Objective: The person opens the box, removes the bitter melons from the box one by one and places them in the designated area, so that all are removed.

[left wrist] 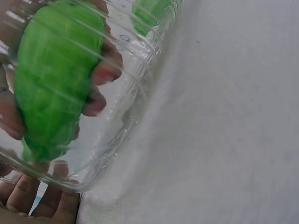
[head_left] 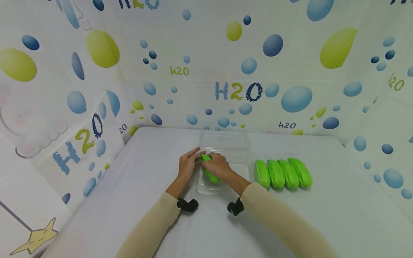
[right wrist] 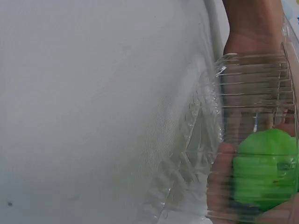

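Observation:
A clear plastic clamshell container (head_left: 240,170) lies open on the white table. My right hand (head_left: 208,164) grips a bright green ridged vegetable (head_left: 211,176) and holds it inside the container's left part. Through the clear wall (left wrist: 133,116) the left wrist view shows that vegetable (left wrist: 53,79) with fingers (left wrist: 105,72) curled round it. My left hand (head_left: 193,156) lies against the container's left wall with its fingers fairly straight. The right wrist view shows the vegetable (right wrist: 264,168) behind the ribbed wall (right wrist: 247,93).
Several more green vegetables (head_left: 284,173) lie side by side just right of the container. The container's lid (head_left: 226,138) lies flat behind it. Patterned curtain walls (head_left: 238,89) close in the table at the back and both sides.

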Action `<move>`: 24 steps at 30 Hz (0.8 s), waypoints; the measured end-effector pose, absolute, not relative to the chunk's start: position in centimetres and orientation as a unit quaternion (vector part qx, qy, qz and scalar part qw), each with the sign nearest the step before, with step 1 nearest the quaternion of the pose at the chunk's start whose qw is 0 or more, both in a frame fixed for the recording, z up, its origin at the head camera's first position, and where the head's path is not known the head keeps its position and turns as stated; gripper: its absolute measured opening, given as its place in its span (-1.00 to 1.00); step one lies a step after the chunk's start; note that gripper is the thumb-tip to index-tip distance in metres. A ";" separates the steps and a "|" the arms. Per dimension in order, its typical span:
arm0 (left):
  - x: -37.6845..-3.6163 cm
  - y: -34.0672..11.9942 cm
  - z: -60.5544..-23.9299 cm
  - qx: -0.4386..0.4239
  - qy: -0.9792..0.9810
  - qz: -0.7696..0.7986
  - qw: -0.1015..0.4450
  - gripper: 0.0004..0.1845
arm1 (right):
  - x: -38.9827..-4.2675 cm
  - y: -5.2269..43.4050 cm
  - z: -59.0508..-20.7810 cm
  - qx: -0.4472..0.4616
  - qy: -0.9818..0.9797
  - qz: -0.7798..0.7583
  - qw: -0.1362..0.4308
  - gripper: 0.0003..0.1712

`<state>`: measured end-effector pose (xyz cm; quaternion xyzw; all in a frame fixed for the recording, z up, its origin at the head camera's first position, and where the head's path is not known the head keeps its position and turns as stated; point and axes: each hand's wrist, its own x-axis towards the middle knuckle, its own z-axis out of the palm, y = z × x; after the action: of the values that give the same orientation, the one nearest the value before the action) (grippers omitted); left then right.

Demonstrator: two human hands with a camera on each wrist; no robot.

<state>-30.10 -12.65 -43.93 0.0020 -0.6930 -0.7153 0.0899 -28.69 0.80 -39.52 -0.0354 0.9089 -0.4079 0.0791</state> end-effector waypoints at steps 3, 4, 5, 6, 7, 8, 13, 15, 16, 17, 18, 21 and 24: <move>-30.2 -12.6 -44.0 0.002 -0.703 -0.705 0.097 -0.55 | -28.6 1.0 -39.4 -0.046 0.917 -0.390 0.074 -0.56; -30.2 -12.6 -44.0 0.001 -0.705 -0.702 0.099 -0.54 | -28.6 1.0 -39.3 -0.050 0.920 -0.383 0.072 -0.55; -30.2 -12.6 -44.0 0.001 -0.706 -0.701 0.100 -0.54 | -28.6 1.0 -39.3 -0.053 0.923 -0.373 0.070 -0.53; -30.2 -12.6 -44.0 0.002 -0.704 -0.703 0.100 -0.54 | -28.5 1.1 -39.2 -0.054 0.927 -0.364 0.068 -0.51; -30.2 -12.6 -44.0 0.003 -0.703 -0.704 0.099 -0.54 | -28.5 1.1 -39.1 -0.056 0.931 -0.355 0.064 -0.50; -30.1 -12.6 -44.0 0.003 -0.700 -0.707 0.097 -0.54 | -28.5 1.2 -39.1 -0.058 0.934 -0.347 0.061 -0.49; -30.1 -12.5 -43.9 0.004 -0.686 -0.722 0.087 -0.55 | -28.4 1.4 -39.0 -0.066 0.945 -0.316 0.043 -0.47; -30.1 -12.5 -43.9 0.004 -0.681 -0.728 0.085 -0.55 | -28.4 1.5 -39.1 -0.068 0.949 -0.306 0.033 -0.46; -30.1 -12.5 -43.9 0.004 -0.678 -0.730 0.084 -0.55 | -28.4 1.5 -39.1 -0.069 0.950 -0.303 0.029 -0.45; -30.1 -12.5 -43.9 0.005 -0.675 -0.733 0.082 -0.55 | -28.4 1.5 -39.2 -0.070 0.951 -0.300 0.024 -0.45; -30.1 -12.5 -43.9 0.007 -0.673 -0.735 0.081 -0.55 | -28.4 1.6 -39.2 -0.071 0.951 -0.300 0.019 -0.45; -30.2 -12.4 -43.9 0.010 -0.665 -0.743 0.076 -0.55 | -28.4 1.7 -39.3 -0.076 0.951 -0.300 0.008 -0.47; -30.3 -12.4 -43.9 0.012 -0.660 -0.748 0.075 -0.55 | -28.5 1.8 -39.4 -0.084 0.949 -0.305 0.001 -0.51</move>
<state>-30.26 -12.45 -43.95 0.0124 -0.6595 -0.7478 0.0747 -28.46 1.81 -39.43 -0.0842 0.9488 -0.3046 0.0006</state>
